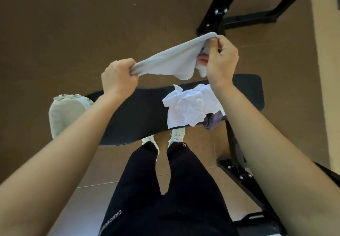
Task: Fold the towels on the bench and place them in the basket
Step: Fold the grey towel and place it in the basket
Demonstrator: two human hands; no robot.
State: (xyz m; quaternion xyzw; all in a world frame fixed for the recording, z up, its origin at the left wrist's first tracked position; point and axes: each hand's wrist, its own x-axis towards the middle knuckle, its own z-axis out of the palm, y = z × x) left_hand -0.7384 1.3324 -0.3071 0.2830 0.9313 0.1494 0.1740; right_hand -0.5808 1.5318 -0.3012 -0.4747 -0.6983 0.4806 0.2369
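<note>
A light grey towel [171, 60] hangs stretched in the air above the black padded bench [132, 114]. My left hand [117, 78] grips its left end, and my right hand [220, 59] pinches its right end, which is bunched up. On the bench's right part lies a crumpled white towel [189, 106], and a dark purple-grey towel [212, 120] peeks out from under it at the near edge. A pale fabric basket [63, 114] stands on the floor at the bench's left end, partly hidden by my left forearm.
My own legs in dark trousers and white shoes [176, 136] stand just in front of the bench. Black metal frame parts [217, 14] rise at the far right, and the bench's foot [237, 175] runs along the near right. Brown floor surrounds everything.
</note>
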